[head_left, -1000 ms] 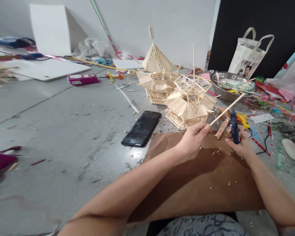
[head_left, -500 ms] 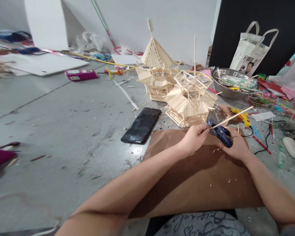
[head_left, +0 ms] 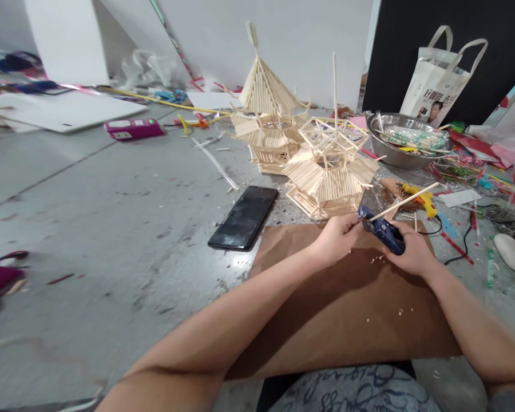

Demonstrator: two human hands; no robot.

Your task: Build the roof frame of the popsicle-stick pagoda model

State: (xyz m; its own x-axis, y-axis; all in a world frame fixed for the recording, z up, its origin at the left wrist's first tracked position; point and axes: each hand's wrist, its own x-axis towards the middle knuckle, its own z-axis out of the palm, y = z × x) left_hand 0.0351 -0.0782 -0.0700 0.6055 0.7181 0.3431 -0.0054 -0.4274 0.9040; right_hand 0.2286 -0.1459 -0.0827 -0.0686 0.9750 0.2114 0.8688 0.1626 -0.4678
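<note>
1. Got a thin wooden stick (head_left: 405,201) right of center in the frame, slanting toward the upper right above a brown sheet (head_left: 347,329). Pinched near the lower end by the left hand (head_left: 337,239).
2. Got the right hand (head_left: 414,252) wrapped around a blue hand tool (head_left: 388,237), just beside the left. Can't tell about any bite of the jaws on the wood, too small and covered up.
3. Looks really light, basically no weight to fight. Stiff and straight too, so no sagging expected.
4. Bare wood by the look of it, so probably not slippery. Likely to roll between fingertips though, being so skinny.
5. Would probably snap or splinter under a hard sideways bend. Don't lever it.
6. Best to hold close to the tool, thumb against finger, skin clear of the jaws. Avoid gripping way out at the far tip, likely to wobble.
7. Mind the stick tower (head_left: 328,186) just above the hands, upper middle. Looks way more fragile; support low at the base, never by the tall upright.
</note>
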